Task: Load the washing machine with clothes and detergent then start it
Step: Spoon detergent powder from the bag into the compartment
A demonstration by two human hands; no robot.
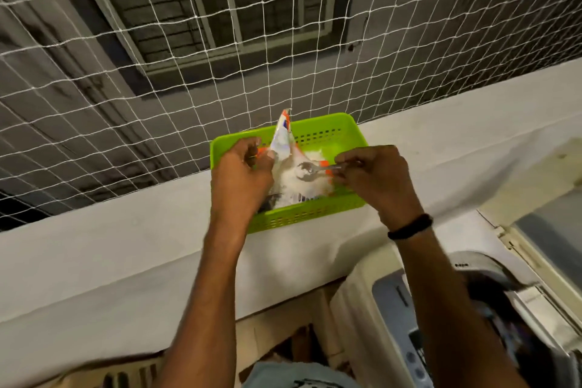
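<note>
A green plastic basket (318,132) sits on a white ledge. Inside it lies an opened detergent packet (285,138), white with orange and blue print, with white powder (294,181) showing in its mouth. My left hand (241,178) grips the packet's left edge and holds it open. My right hand (374,178) pinches the handle of a metal spoon (310,169), whose bowl rests in the powder. The washing machine (472,318) stands at the lower right with its lid up and dark clothes inside the drum.
A white ledge (126,258) runs across the view under the basket. A white mesh net (176,79) closes off the opening behind it. My right wrist wears a black band (411,226). The machine's control panel (419,356) faces me at the bottom right.
</note>
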